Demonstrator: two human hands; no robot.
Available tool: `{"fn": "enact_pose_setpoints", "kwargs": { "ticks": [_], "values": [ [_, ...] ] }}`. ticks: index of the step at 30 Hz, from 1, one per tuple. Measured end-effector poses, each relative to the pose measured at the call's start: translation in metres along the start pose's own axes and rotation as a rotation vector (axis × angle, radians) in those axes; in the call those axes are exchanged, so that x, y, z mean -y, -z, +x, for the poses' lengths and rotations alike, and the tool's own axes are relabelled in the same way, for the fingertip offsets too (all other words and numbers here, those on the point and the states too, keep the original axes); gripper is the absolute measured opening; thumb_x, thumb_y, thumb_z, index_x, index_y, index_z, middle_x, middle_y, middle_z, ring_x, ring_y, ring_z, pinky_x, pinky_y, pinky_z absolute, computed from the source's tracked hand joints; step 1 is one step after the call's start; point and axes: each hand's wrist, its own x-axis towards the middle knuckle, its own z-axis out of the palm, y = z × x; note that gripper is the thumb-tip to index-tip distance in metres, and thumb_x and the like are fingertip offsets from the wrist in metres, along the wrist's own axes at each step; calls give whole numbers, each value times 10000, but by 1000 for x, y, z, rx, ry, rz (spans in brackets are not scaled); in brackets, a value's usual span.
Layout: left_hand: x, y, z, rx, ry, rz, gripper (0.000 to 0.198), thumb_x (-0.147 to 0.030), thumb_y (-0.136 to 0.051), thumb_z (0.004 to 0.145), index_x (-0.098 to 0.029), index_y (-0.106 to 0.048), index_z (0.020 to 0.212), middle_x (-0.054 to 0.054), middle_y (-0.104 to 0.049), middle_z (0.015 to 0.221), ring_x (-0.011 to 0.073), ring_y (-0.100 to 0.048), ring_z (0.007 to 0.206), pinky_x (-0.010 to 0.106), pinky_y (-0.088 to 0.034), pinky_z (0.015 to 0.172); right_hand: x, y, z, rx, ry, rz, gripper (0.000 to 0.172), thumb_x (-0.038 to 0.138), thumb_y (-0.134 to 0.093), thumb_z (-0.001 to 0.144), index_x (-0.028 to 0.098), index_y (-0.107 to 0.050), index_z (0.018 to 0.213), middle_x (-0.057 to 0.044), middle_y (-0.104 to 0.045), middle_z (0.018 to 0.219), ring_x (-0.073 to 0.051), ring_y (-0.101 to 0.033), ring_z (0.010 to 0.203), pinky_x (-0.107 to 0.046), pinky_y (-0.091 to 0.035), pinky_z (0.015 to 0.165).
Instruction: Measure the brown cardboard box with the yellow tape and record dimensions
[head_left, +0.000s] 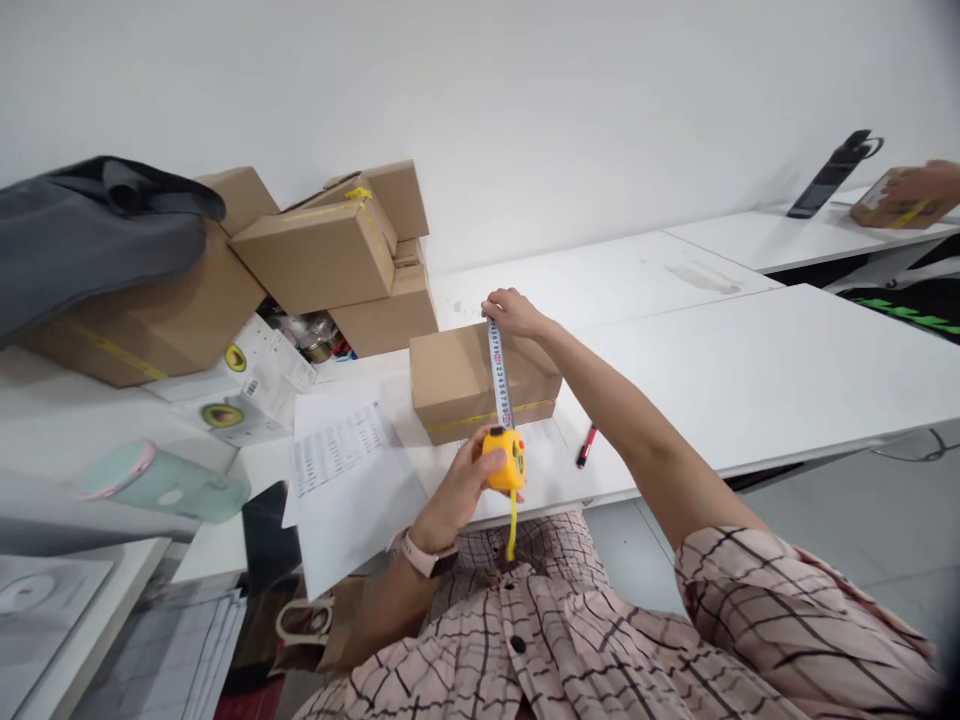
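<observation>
My left hand (459, 484) grips a yellow tape measure (506, 458) in front of a cardboard box (454, 375). A yellow strap hangs from the tape measure. Its numbered blade (499, 378) runs out across the top of the box to the far edge. There my right hand (513, 310) pinches the end of the blade. The box lies closed on the white table, with yellow tape along its near side. To the right of the box lies a red and black marker (586, 447).
Cardboard boxes (322, 255) are stacked at the back left, beside a dark bag (97, 240). Printed sheets (352, 490) and a mint green tumbler (165, 482) sit on the left. At far right, another person's hand (930, 180) touches a small box (885, 205) near a dark bottle (829, 178).
</observation>
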Motion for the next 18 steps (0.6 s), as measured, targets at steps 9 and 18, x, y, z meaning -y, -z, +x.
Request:
{"fn": "enact_pose_setpoints", "kwargs": {
  "ticks": [9,18],
  "values": [
    [-13,-5,46,-118,-29,-27,714,-707,-827,645,-147,-636,1044,45,-652,845,179,-657,698,320,-613,541,-17,-41,10,29,-242,108,318,425,-499,973,269,-756,1077,-56,-774,1157,-246,-678,1025,-345,-491,907],
    [-5,-19,41,-158,-26,4,758,-734,-830,620,-144,-623,1049,40,-640,866,168,-649,695,333,-621,559,-13,-38,12,52,-270,92,299,411,-520,951,258,-767,1024,-60,-776,1150,-255,-686,1016,-372,-494,927]
  ]
}}
